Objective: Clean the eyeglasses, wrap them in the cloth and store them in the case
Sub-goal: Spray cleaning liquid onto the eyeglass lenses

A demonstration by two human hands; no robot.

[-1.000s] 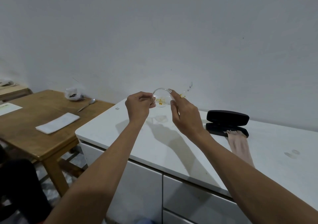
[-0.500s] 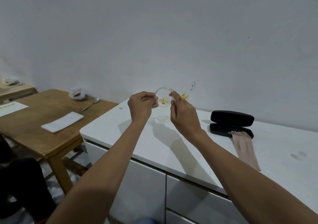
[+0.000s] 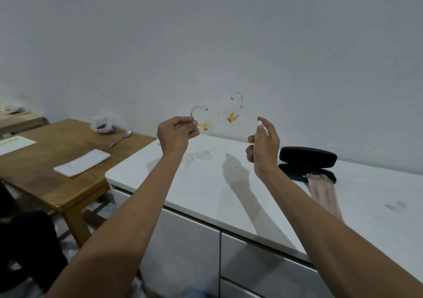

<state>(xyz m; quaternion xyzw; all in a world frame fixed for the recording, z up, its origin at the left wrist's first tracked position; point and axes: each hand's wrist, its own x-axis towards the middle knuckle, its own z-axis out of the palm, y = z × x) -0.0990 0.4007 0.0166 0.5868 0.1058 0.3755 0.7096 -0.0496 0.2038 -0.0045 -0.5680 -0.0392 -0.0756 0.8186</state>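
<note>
Clear-framed eyeglasses (image 3: 232,118) with orange smears on both lenses hang in the air above the white counter (image 3: 206,183). My left hand (image 3: 176,134) pinches them at the left lens end. My right hand (image 3: 263,146) is apart from them, to their right. It grips a small yellowish bottle (image 3: 256,135) with a pale top, mostly hidden in the fingers, and the index finger is raised over the top. The black case (image 3: 306,158) lies open on the counter to the right. A pinkish-beige cloth (image 3: 321,191) trails out of it toward me.
Cabinet doors sit below the counter's front edge. To the left stands a wooden table (image 3: 45,178) with a folded white napkin (image 3: 82,162), a spoon (image 3: 119,138) and a small plastic bag (image 3: 101,124). A white wall rises close behind.
My right hand has let go of the glasses and moved right. My left hand alone holds them, and they have turned so both stained lenses show.
</note>
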